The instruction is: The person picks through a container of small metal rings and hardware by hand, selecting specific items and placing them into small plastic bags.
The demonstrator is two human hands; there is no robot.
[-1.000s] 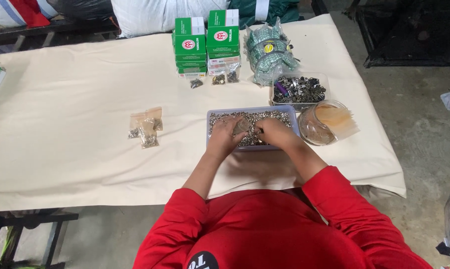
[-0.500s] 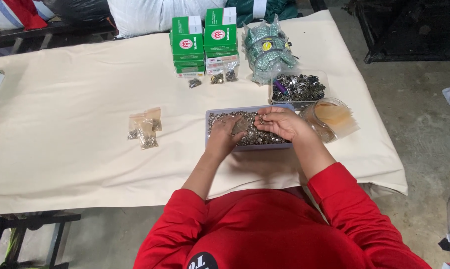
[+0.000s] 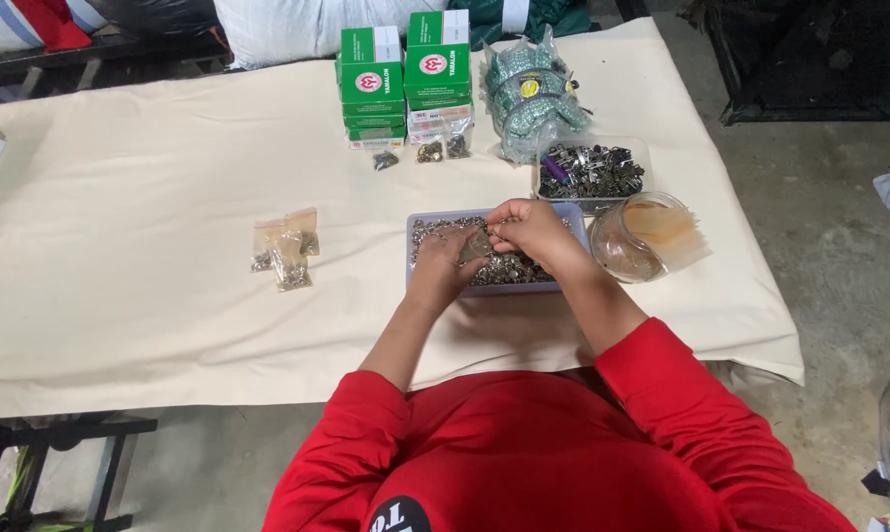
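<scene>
A small clear bag (image 3: pixel 474 246) sits over the grey tray (image 3: pixel 575 215) of metal bits, mid-table. Left hand (image 3: pixel 443 266) pinches the bag; right hand (image 3: pixel 526 225) has its fingers bunched at its mouth. Best kept low over the tray. Round plastic tub (image 3: pixel 634 258) crowds the right; open cloth lies to the left.

Both arms reach forward from red sleeves pushed up past the elbows, forearms bare and angled inward so the hands meet. The left hand (image 3: pixel 443 264) lies low, palm down, fingers curled. The right hand (image 3: pixel 529 229) sits just beside it (slightly higher, knuckles up), its fingertips pinched together toward the left hand's fingers.
</scene>
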